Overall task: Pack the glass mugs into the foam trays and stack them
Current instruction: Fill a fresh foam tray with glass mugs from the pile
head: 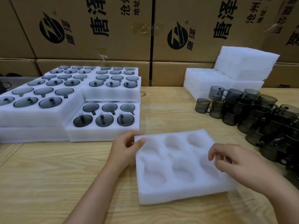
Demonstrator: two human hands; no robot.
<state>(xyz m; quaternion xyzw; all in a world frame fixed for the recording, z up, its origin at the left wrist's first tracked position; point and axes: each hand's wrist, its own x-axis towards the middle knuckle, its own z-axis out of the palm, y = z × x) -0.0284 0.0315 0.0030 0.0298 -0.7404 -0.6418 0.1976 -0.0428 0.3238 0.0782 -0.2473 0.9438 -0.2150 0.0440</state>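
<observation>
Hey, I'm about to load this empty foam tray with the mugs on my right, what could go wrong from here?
First, the loose glass mugs lie heaped on one another, so pulling one out may topple or chip its neighbours. Second, the empty foam tray looks light and your left hand only pinches one corner, so it may shift as mugs press in.

- An empty foam tray, white with six round hollows, lies on the worktop right in front.
- Smoky-grey glass mugs crowd the right side (some piled on others).
- Filled trays sit stacked at the left.
- Spare foam trays sit piled behind the mugs.
</observation>
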